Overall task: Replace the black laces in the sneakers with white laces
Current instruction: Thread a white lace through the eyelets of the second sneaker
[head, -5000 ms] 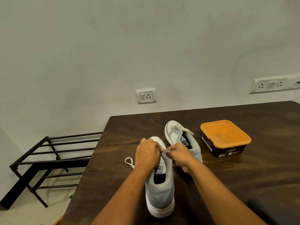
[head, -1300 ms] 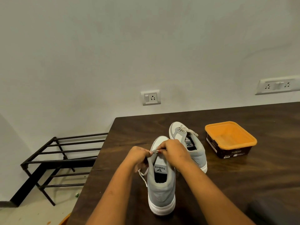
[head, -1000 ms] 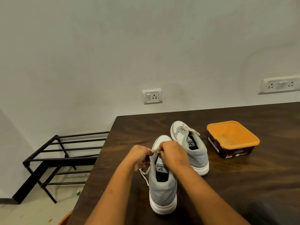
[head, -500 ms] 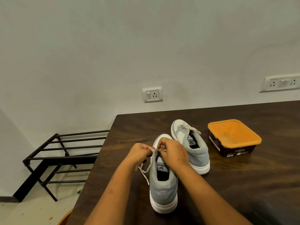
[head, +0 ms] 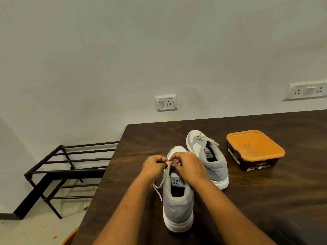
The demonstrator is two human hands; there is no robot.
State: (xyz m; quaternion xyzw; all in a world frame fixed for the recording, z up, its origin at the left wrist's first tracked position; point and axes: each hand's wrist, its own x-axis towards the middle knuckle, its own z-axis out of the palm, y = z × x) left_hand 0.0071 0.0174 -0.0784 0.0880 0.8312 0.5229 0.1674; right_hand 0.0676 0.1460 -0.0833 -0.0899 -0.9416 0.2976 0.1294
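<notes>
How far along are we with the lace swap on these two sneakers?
Done, it seems: the far sneaker is already laced in white. In hand: the left hand and right hand pinch the white lace at the near sneaker, one end trailing onto the table. Left: finishing that lacing; the hands hide how many eyelets remain. No black lace is in view.

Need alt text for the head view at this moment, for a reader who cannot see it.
The left hand and right hand pinch a white lace over the front of a grey sneaker standing on a dark table. A second grey sneaker, already laced in white, stands behind it, left of an orange-topped tub.
</notes>
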